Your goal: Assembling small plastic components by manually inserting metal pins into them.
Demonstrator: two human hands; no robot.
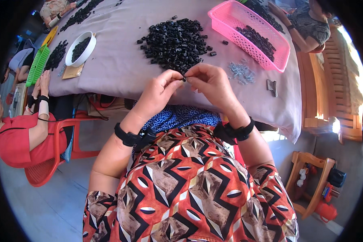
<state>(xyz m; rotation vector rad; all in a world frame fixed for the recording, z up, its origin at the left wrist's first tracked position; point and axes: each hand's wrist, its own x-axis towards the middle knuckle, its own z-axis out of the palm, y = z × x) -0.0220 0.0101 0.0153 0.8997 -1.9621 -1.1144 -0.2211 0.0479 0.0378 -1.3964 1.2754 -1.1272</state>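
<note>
My left hand and my right hand meet at the near edge of the table. Between their pinched fingertips is a small black plastic piece, gripped from both sides; its exact shape is too small to make out. Just beyond my fingers lies a large heap of small black plastic parts, with a few loose ones around it. Small silvery metal pieces are scattered to the right of my right hand.
A pink perforated basket holding black parts stands at the right. A small grey object lies near the right edge. At the left are a white round basket and a green basket. Other people sit around the cloth-covered table.
</note>
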